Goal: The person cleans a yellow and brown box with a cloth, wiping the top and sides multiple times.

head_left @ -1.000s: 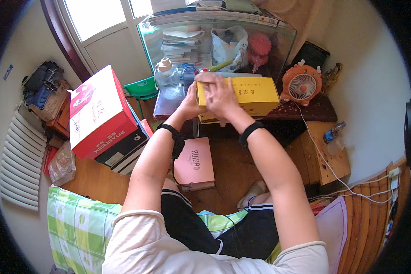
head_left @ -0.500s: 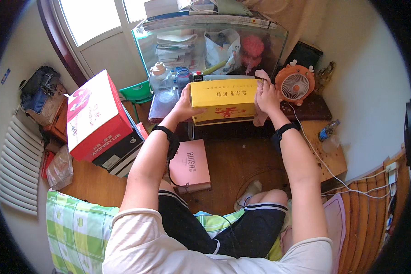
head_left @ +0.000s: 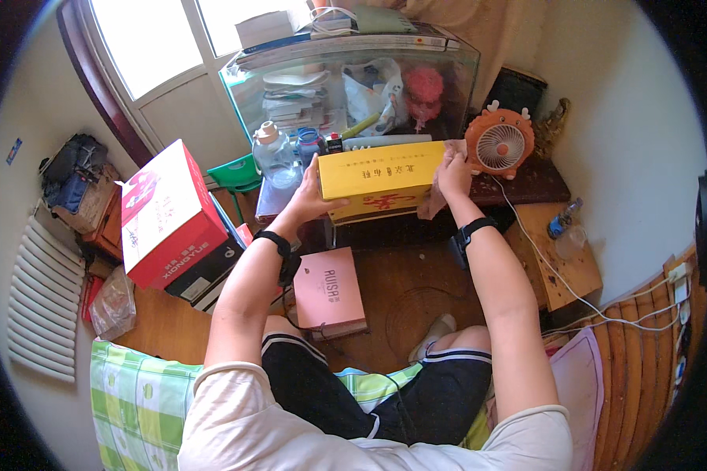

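A yellow box (head_left: 381, 167) with red and dark print, shaped like a shoe box, is held crosswise at the front of the dark low table (head_left: 543, 185). My left hand (head_left: 309, 198) grips its left end, the thumb along the front and the fingers at the side. At the right end my right hand (head_left: 454, 174) is closed on a pinkish-brown cloth (head_left: 430, 206) and presses it against the box. Part of the cloth hangs below that hand. The box's underside and back are hidden.
Behind the box stand a clear bottle (head_left: 276, 157), a blue jar (head_left: 310, 144) and a glass tank (head_left: 353, 86) with papers and bags inside. An orange fan (head_left: 500, 145) is at right, its white cable (head_left: 554, 272) trailing. Stacked boxes (head_left: 165, 220) stand left; a pink box (head_left: 330, 290) lies on the floor.
The view has shifted slightly. My right hand with the cloth has shifted a little at the box's right end, and the box tilts slightly more. My left hand keeps its grip.
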`<state>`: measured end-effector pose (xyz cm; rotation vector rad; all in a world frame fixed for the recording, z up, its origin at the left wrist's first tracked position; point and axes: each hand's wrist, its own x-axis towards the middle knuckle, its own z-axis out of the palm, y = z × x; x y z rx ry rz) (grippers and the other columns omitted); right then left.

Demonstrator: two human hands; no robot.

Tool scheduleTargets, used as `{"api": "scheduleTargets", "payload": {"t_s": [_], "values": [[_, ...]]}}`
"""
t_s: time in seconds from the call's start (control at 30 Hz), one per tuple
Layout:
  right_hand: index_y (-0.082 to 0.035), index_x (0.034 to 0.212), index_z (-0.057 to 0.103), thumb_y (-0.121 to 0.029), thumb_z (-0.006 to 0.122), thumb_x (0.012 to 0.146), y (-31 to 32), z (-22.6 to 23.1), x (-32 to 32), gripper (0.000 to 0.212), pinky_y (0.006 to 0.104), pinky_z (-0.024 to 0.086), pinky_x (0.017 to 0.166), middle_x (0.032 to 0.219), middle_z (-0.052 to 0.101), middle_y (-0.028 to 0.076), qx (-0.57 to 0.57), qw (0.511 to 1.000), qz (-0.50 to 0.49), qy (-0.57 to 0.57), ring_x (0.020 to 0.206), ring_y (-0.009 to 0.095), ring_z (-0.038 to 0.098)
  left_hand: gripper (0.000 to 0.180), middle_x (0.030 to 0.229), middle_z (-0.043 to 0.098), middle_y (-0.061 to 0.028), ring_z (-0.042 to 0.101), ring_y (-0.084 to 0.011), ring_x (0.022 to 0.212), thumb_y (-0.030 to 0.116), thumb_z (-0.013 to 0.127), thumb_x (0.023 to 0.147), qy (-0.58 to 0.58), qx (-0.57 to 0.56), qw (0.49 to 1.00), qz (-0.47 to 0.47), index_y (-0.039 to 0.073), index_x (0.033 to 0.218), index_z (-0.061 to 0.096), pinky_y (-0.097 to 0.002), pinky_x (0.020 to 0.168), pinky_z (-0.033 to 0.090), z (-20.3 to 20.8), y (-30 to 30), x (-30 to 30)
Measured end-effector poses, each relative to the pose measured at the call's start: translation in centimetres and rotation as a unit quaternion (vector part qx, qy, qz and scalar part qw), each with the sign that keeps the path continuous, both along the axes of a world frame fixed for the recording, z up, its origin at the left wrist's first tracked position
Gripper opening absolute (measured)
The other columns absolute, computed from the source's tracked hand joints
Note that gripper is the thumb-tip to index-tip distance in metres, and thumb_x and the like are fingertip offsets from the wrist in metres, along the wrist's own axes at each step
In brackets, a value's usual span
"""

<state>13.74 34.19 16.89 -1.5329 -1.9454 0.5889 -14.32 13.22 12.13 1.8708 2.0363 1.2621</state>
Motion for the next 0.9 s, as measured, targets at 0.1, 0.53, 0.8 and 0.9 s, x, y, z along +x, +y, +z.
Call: {"api": "scheduleTargets", "payload": {"t_s": [0.1, 0.53, 0.8, 0.9], "values": [[0.002, 0.125, 0.052, -0.035, 0.044, 0.104, -1.5, 0.6, -0.6, 0.043, 0.0518, 0.053, 0.084, 0.108, 0.065, 0.03, 0.0, 0.999, -0.015, 0.045, 0.097, 0.044, 0.066, 0.131, 0.149, 0.034, -0.0257, 0.03, -0.0392, 0.143, 0.04, 0.091, 0.063, -0.059, 0.013, 0.998, -0.002, -0.001, 0.156, 0.008, -0.0426, 0.119, 0.027, 0.4, -0.9, -0.5], [0.001, 0.112, 0.053, -0.025, 0.05, 0.102, -1.8, -0.6, 0.2, 0.028, 0.0493, 0.054, 0.075, 0.097, 0.067, 0.021, 0.059, 0.997, -0.003, 0.056, 0.089, 0.039, 0.067, 0.127, 0.149, 0.034, -0.0232, 0.029, -0.0427, 0.14, 0.06, 0.082, 0.065, 0.38, -0.159, 0.908, 0.073, 0.015, 0.159, 0.009, -0.0724, 0.11, 0.018, 5.8, 4.3, 8.5], [0.0, 0.102, 0.051, -0.029, 0.048, 0.103, -1.5, -0.2, 0.8, 0.029, 0.0506, 0.052, 0.076, 0.098, 0.062, 0.02, 0.058, 0.996, 0.053, 0.048, 0.091, 0.039, 0.063, 0.131, 0.138, 0.044, -0.0198, 0.038, -0.0401, 0.132, 0.061, 0.084, 0.055, 0.357, -0.172, 0.913, 0.095, 0.004, 0.155, 0.021, -0.0734, 0.106, 0.022, 6.1, 8.9, 12.5], [0.001, 0.114, 0.053, -0.031, 0.045, 0.104, -1.6, 0.0, 0.9, 0.034, 0.0505, 0.052, 0.079, 0.106, 0.063, 0.023, 0.063, 0.994, 0.078, 0.05, 0.094, 0.041, 0.063, 0.127, 0.134, 0.045, -0.0199, 0.038, -0.039, 0.132, 0.06, 0.084, 0.054, 0.343, -0.154, 0.921, 0.102, 0.004, 0.153, 0.026, -0.0663, 0.11, 0.021, 5.9, 9.3, 12.3]]}}
